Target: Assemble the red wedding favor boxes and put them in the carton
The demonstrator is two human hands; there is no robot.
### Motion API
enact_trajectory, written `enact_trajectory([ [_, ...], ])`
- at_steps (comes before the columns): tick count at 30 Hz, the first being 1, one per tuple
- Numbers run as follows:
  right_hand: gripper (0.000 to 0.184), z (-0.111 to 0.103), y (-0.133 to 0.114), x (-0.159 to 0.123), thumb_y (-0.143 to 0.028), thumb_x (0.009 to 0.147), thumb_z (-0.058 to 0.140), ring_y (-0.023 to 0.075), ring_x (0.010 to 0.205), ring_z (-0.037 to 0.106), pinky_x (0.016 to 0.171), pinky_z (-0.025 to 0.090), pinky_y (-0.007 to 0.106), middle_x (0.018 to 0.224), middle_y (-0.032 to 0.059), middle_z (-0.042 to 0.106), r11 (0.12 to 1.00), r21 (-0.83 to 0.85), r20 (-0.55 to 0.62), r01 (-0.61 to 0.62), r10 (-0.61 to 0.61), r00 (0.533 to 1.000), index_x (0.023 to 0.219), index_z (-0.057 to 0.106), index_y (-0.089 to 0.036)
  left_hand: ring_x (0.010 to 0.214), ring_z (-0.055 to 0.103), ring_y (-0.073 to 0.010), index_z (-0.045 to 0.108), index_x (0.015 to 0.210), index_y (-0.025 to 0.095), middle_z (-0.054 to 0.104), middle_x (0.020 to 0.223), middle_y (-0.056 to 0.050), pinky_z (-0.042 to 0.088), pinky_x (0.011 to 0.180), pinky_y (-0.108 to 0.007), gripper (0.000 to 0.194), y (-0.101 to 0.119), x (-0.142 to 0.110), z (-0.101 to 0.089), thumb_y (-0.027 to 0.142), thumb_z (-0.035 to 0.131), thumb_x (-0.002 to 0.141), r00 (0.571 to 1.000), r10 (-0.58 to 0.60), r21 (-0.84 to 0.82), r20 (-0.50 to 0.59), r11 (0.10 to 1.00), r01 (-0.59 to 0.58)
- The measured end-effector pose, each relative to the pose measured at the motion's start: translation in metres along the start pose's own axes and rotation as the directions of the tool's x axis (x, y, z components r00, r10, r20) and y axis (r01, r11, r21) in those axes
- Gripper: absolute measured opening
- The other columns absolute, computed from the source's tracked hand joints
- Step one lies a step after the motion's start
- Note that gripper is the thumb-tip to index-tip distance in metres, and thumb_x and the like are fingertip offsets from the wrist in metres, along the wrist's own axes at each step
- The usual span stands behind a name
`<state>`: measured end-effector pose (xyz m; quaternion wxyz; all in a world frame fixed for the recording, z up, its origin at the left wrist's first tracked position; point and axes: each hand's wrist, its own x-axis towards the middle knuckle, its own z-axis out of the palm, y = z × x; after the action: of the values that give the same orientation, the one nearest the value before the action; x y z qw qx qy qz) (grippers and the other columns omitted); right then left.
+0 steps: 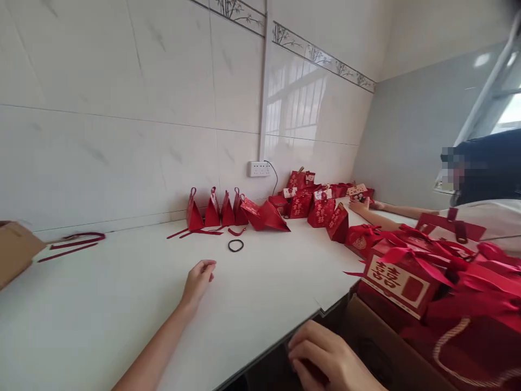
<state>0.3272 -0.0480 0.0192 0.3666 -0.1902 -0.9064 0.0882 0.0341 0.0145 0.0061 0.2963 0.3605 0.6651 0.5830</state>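
Observation:
My left hand (pixel 198 281) rests on the white table (pixel 122 304) with its fingers curled in, and nothing shows in it. A black ring-shaped band (pixel 235 246) lies a little beyond it. Past the band, several small red gift bags (pixel 212 210) with loop handles stand by the wall, and an unfolded-looking red one (pixel 271 215) lies tilted beside them. My right hand (pixel 325 353) is at the table's front edge, its fingers bent loosely with a gap to the thumb. I see nothing held there. Close to its right is a cardboard box (pixel 382 339) piled with red gift boxes (pixel 401 279).
Red ribbons (pixel 201 232) lie before the small bags. More ribbon (pixel 77 244) is beside a cardboard box (pixel 18 250) at left. Decorated red boxes (pixel 322 209) line the wall under a socket strip (pixel 259 169). At right, another person's hands (pixel 360 207) reach over the table.

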Motion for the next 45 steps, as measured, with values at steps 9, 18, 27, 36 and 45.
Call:
enact_trajectory([
  [9, 0.025, 0.069, 0.124, 0.138, -0.031, 0.088, 0.052, 0.0136, 0.068, 0.06, 0.059, 0.052, 0.023, 0.081, 0.008, 0.062, 0.149, 0.729, 0.356, -0.668, 0.751, 0.556, 0.076, 0.062, -0.011, 0.059, 0.05, -0.0153, 0.061, 0.076, 0.017, 0.052, 0.06, 0.0, 0.039, 0.06, -0.028, 0.032, -0.003, -0.002, -0.001, 0.043, 0.054, 0.059, 0.999, 0.003, -0.005, 0.053, 1.0, -0.003],
  [18, 0.063, 0.07, 0.235, 0.185, -0.064, 0.089, 0.024, 0.0231, 0.091, 0.066, 0.065, 0.057, 0.038, 0.106, 0.018, 0.056, -0.192, 0.834, 0.371, -0.517, 0.889, 0.268, 0.122, 0.042, -0.013, 0.064, 0.053, -0.0165, 0.061, 0.076, 0.018, 0.054, 0.063, 0.0, 0.041, 0.064, -0.029, 0.024, -0.004, 0.002, -0.003, 0.038, 0.056, 0.063, 0.996, -0.035, -0.005, 0.081, 0.999, 0.036],
  [27, 0.043, 0.079, 0.229, 0.187, -0.045, 0.085, 0.038, 0.0197, 0.113, 0.055, 0.08, 0.058, 0.034, 0.132, 0.0113, 0.043, 0.178, 0.922, -0.081, -0.343, 0.957, 0.28, 0.122, 0.034, -0.024, 0.07, 0.06, -0.0191, 0.062, 0.073, 0.018, 0.059, 0.07, -0.002, 0.045, 0.067, -0.03, 0.018, -0.008, 0.005, -0.006, 0.034, 0.059, 0.064, 0.997, -0.046, -0.013, 0.065, 0.999, 0.047],
  [36, 0.042, 0.096, 0.133, 0.194, -0.049, 0.073, 0.06, 0.0255, 0.103, 0.061, 0.085, 0.054, 0.038, 0.113, 0.01, 0.062, 0.463, 0.856, -0.094, -0.232, 0.579, 0.81, 0.103, 0.055, -0.019, 0.106, 0.053, -0.0249, 0.058, 0.091, 0.02, 0.058, 0.107, -0.01, 0.046, 0.078, -0.033, 0.042, -0.008, 0.016, -0.018, 0.056, 0.044, 0.074, 0.95, 0.108, -0.128, -0.292, 0.98, -0.151],
  [45, 0.036, 0.121, 0.107, 0.162, -0.048, 0.084, 0.053, 0.0235, 0.104, 0.061, 0.086, 0.052, 0.039, 0.113, 0.0087, 0.064, 0.513, 0.814, 0.171, -0.272, 0.236, 0.957, 0.109, 0.049, -0.022, 0.107, 0.057, -0.0264, 0.062, 0.096, 0.017, 0.064, 0.11, -0.012, 0.047, 0.081, -0.034, 0.055, 0.009, 0.022, -0.047, 0.064, 0.041, 0.077, 0.929, 0.247, -0.24, -0.275, 0.918, -0.315],
])
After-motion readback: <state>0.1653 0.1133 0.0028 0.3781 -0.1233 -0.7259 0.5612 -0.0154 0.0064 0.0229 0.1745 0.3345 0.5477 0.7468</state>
